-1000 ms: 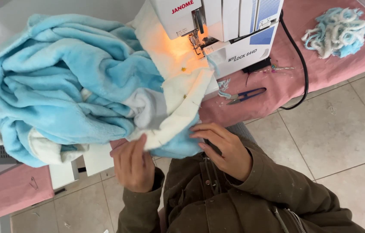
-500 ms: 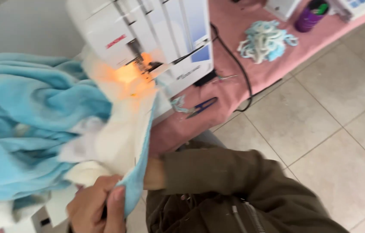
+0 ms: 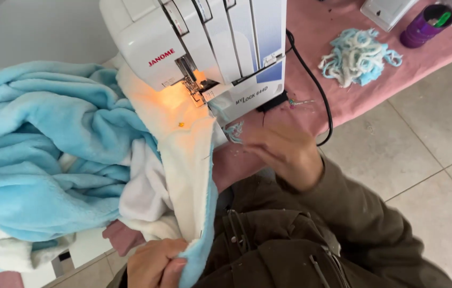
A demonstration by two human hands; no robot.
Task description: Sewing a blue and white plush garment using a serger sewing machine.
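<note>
Down at the bottom centre of the frame, the left hand [image 3: 154, 264] is closed on the near end of the fleece fabric [image 3: 50, 160], pinching its cream and light-blue edge. From there a cream strip of the fabric runs up the middle of the frame to the white overlock sewing machine [image 3: 204, 48], where it lies under the presser foot, lit orange by the machine's lamp; a small yellow-headed pin [image 3: 181, 125] sits in the strip just below the foot. The bulk of the fabric, plush and light blue with white lining showing, is heaped across the left half of the frame. The right hand [image 3: 284, 154], blurred, hovers just right of the strip and below the machine's front, fingers drawn together at a small tuft of blue trimmings [image 3: 234, 131]; whether it actually grips the tuft cannot be told.

Beneath everything is a table with a pink cloth cover [image 3: 343, 90], and at the right lies a floor of pale grey tiles [image 3: 429, 160]. A black cable [image 3: 316, 90] curves from behind the machine over the table edge. At the upper right sit a pile of blue and cream trimmings [image 3: 357, 56] and a purple cup [image 3: 421, 25]. The machine bears a red word on its upper casing and a pale blue panel on its front.
</note>
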